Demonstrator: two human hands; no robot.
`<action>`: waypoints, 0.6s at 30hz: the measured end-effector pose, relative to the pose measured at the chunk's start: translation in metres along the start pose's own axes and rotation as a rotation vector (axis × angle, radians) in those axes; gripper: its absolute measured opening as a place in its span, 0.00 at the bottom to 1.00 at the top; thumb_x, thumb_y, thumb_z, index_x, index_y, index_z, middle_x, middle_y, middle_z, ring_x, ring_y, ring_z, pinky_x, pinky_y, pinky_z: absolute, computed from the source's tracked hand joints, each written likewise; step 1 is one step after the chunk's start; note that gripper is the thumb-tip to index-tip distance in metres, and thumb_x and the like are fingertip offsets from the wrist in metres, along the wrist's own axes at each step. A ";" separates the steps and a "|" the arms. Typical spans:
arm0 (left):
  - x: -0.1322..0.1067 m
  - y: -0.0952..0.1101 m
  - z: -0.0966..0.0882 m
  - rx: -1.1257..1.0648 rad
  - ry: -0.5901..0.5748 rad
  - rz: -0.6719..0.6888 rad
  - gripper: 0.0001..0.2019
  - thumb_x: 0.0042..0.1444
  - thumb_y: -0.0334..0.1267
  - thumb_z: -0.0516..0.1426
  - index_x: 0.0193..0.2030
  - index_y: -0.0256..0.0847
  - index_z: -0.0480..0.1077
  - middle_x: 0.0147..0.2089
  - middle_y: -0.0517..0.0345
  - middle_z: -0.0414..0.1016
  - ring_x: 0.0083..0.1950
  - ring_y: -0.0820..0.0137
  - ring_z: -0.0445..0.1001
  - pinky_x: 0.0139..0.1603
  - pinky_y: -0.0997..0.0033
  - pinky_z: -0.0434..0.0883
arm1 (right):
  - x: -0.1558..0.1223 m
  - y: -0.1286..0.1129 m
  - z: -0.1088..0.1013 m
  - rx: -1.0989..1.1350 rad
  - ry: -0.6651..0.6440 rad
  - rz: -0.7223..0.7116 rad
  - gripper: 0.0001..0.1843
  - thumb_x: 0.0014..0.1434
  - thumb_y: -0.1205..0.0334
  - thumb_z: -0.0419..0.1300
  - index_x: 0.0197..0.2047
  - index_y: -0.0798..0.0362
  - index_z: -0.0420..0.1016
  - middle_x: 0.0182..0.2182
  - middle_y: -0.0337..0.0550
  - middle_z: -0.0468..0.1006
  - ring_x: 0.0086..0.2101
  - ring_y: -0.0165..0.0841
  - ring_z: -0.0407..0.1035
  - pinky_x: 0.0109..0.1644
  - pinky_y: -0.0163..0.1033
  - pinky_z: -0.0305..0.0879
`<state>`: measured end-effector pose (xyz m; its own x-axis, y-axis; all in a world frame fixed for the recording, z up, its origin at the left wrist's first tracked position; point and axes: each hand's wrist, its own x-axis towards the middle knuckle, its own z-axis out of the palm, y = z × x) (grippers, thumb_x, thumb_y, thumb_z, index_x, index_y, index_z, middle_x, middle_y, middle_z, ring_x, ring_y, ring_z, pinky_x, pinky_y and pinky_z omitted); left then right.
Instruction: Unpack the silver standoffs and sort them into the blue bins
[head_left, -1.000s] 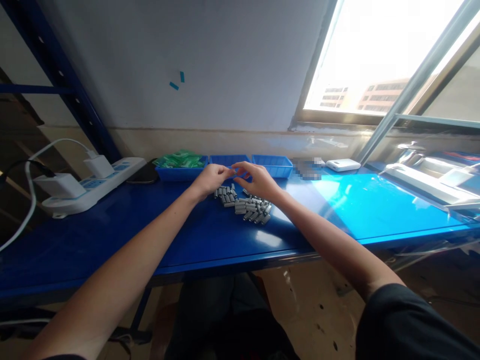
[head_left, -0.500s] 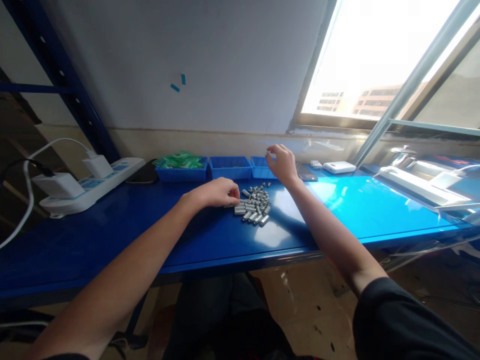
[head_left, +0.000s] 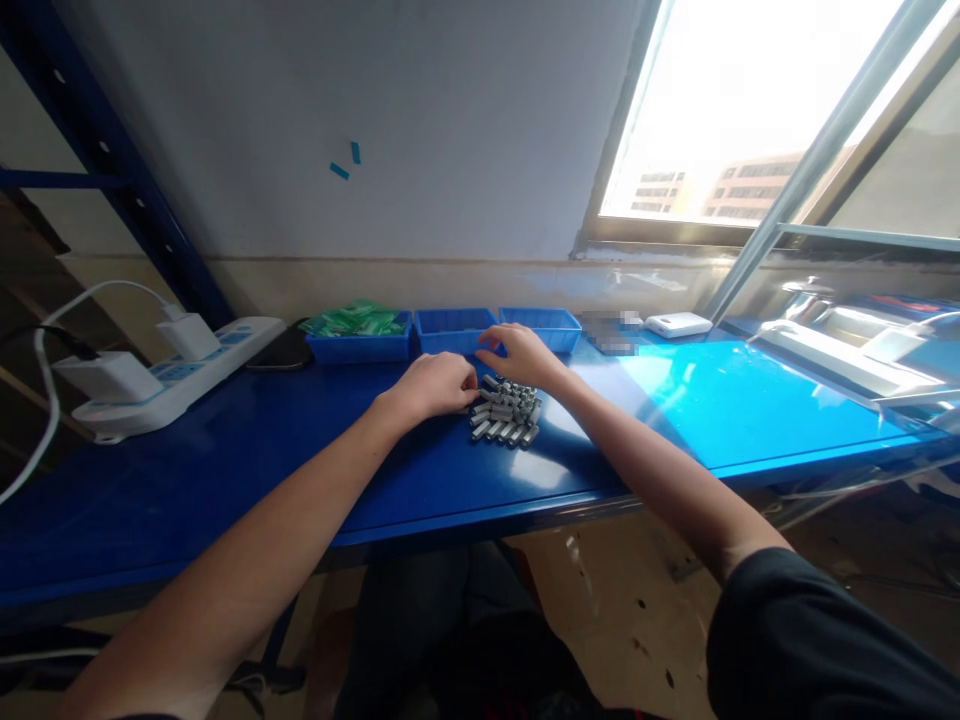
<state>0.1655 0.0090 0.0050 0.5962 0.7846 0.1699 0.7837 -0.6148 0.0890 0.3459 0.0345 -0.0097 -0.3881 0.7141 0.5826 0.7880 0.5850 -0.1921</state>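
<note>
A heap of small silver metal standoffs (head_left: 511, 405) lies on the blue table, several longer ones side by side at its front edge. My left hand (head_left: 441, 382) rests at the heap's left side, fingers curled down and pressed together; what they hold, if anything, is hidden. Over the heap's back edge hovers my right hand (head_left: 519, 354), thumb and fingers apart with nothing visible between them. Behind the hands stand a middle blue bin (head_left: 450, 346) and a right blue bin (head_left: 564, 334), the latter partly covered by my right hand.
At the back left, a blue bin (head_left: 360, 348) holds green packets. Further left are a dark phone-like object (head_left: 281, 350) and a white power strip (head_left: 176, 385) with plugs and cables. A white power bank (head_left: 678, 325) lies at the back right. The blue table (head_left: 300, 450) ends near my lap.
My right hand has come from over the right bin, left and down to the heap, and its fingers have spread. The left hand has barely moved. The view has shifted slightly.
</note>
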 end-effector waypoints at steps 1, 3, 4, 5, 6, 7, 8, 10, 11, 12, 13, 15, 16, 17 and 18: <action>0.001 -0.001 0.000 -0.016 0.025 -0.013 0.10 0.50 0.43 0.57 0.32 0.44 0.78 0.33 0.54 0.79 0.36 0.62 0.76 0.33 0.71 0.65 | -0.001 -0.003 0.001 0.036 -0.023 -0.021 0.10 0.58 0.61 0.60 0.42 0.54 0.77 0.34 0.43 0.79 0.37 0.35 0.71 0.42 0.38 0.63; 0.003 -0.006 0.000 -0.113 0.100 -0.046 0.10 0.50 0.42 0.57 0.32 0.42 0.78 0.33 0.53 0.79 0.36 0.62 0.76 0.33 0.71 0.65 | -0.003 -0.007 0.002 0.125 -0.049 -0.066 0.10 0.58 0.65 0.58 0.41 0.54 0.77 0.33 0.41 0.79 0.36 0.33 0.72 0.40 0.36 0.64; 0.004 -0.009 0.000 -0.192 0.147 -0.066 0.10 0.50 0.42 0.56 0.32 0.41 0.78 0.33 0.53 0.79 0.35 0.63 0.75 0.33 0.71 0.65 | -0.004 -0.009 0.001 0.171 -0.046 -0.091 0.10 0.57 0.67 0.57 0.41 0.54 0.77 0.34 0.41 0.79 0.36 0.32 0.72 0.40 0.35 0.64; 0.005 -0.013 -0.001 -0.284 0.191 -0.087 0.11 0.51 0.42 0.56 0.32 0.40 0.77 0.33 0.53 0.79 0.34 0.64 0.75 0.33 0.71 0.65 | -0.005 -0.011 0.000 0.212 -0.032 -0.115 0.11 0.57 0.68 0.56 0.41 0.54 0.77 0.34 0.41 0.79 0.36 0.32 0.72 0.39 0.34 0.64; 0.006 -0.016 -0.001 -0.382 0.228 -0.106 0.12 0.52 0.43 0.56 0.32 0.39 0.77 0.32 0.53 0.79 0.33 0.65 0.74 0.33 0.71 0.65 | -0.005 -0.013 -0.001 0.242 -0.012 -0.136 0.11 0.56 0.68 0.56 0.42 0.54 0.76 0.34 0.41 0.79 0.36 0.31 0.72 0.39 0.34 0.64; 0.006 -0.019 -0.002 -0.482 0.254 -0.121 0.13 0.52 0.44 0.56 0.32 0.38 0.77 0.31 0.53 0.78 0.33 0.66 0.73 0.33 0.71 0.65 | -0.005 -0.014 -0.002 0.259 0.014 -0.151 0.10 0.56 0.68 0.57 0.42 0.54 0.76 0.34 0.41 0.79 0.35 0.31 0.72 0.39 0.34 0.65; 0.006 -0.021 -0.001 -0.583 0.271 -0.135 0.14 0.52 0.45 0.56 0.33 0.37 0.77 0.31 0.54 0.78 0.32 0.67 0.73 0.33 0.72 0.64 | -0.005 -0.015 -0.003 0.263 0.043 -0.159 0.10 0.56 0.67 0.58 0.41 0.54 0.76 0.33 0.41 0.79 0.35 0.32 0.72 0.39 0.35 0.65; 0.006 -0.022 -0.001 -0.785 0.275 -0.156 0.15 0.51 0.46 0.57 0.34 0.36 0.77 0.31 0.54 0.78 0.31 0.69 0.71 0.32 0.72 0.64 | -0.005 -0.016 -0.006 0.232 0.100 -0.168 0.08 0.57 0.64 0.59 0.40 0.53 0.75 0.32 0.40 0.78 0.34 0.32 0.71 0.39 0.35 0.65; 0.006 -0.021 -0.001 -0.880 0.269 -0.164 0.16 0.51 0.47 0.58 0.35 0.36 0.77 0.32 0.54 0.77 0.31 0.70 0.70 0.31 0.73 0.63 | -0.005 -0.016 -0.007 0.204 0.127 -0.179 0.07 0.58 0.64 0.59 0.40 0.53 0.75 0.31 0.40 0.78 0.34 0.32 0.71 0.40 0.36 0.64; 0.006 -0.020 -0.001 -0.964 0.262 -0.174 0.16 0.50 0.48 0.58 0.36 0.36 0.77 0.32 0.55 0.77 0.30 0.71 0.69 0.31 0.73 0.63 | -0.005 -0.017 -0.008 0.172 0.155 -0.195 0.06 0.58 0.63 0.58 0.39 0.53 0.75 0.31 0.40 0.78 0.34 0.33 0.70 0.40 0.36 0.64; 0.005 -0.018 -0.001 -1.031 0.256 -0.186 0.17 0.50 0.49 0.59 0.36 0.36 0.77 0.33 0.55 0.77 0.30 0.72 0.68 0.30 0.74 0.62 | -0.005 -0.018 -0.010 0.142 0.178 -0.215 0.06 0.59 0.63 0.58 0.38 0.53 0.75 0.31 0.41 0.78 0.35 0.33 0.70 0.41 0.37 0.64; 0.005 -0.013 -0.002 -1.127 0.257 -0.210 0.19 0.49 0.51 0.60 0.38 0.36 0.77 0.33 0.55 0.76 0.30 0.74 0.67 0.29 0.75 0.61 | -0.006 -0.021 -0.015 0.095 0.211 -0.257 0.05 0.61 0.63 0.57 0.38 0.53 0.74 0.31 0.42 0.77 0.35 0.34 0.69 0.42 0.38 0.64; 0.004 -0.011 -0.002 -1.163 0.254 -0.213 0.19 0.50 0.52 0.59 0.38 0.36 0.77 0.34 0.54 0.76 0.30 0.74 0.67 0.30 0.75 0.61 | -0.006 -0.023 -0.017 0.079 0.224 -0.273 0.05 0.62 0.62 0.56 0.38 0.53 0.73 0.31 0.42 0.77 0.35 0.34 0.69 0.42 0.38 0.64; 0.004 -0.009 -0.003 -1.185 0.247 -0.208 0.21 0.51 0.54 0.58 0.39 0.36 0.76 0.34 0.54 0.76 0.30 0.74 0.68 0.30 0.75 0.62 | -0.005 -0.024 -0.021 0.069 0.238 -0.284 0.06 0.62 0.62 0.56 0.38 0.53 0.73 0.32 0.43 0.77 0.35 0.34 0.69 0.42 0.38 0.64; 0.004 -0.007 -0.002 -1.187 0.236 -0.195 0.22 0.52 0.55 0.57 0.39 0.36 0.76 0.35 0.53 0.77 0.31 0.73 0.68 0.31 0.74 0.63 | -0.004 -0.024 -0.025 0.060 0.263 -0.287 0.06 0.63 0.62 0.55 0.38 0.52 0.73 0.32 0.43 0.77 0.35 0.34 0.69 0.42 0.38 0.64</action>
<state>0.1625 0.0161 0.0073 0.3442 0.9137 0.2162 0.1378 -0.2769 0.9510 0.3404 0.0080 0.0121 -0.4471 0.3996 0.8003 0.6328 0.7736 -0.0327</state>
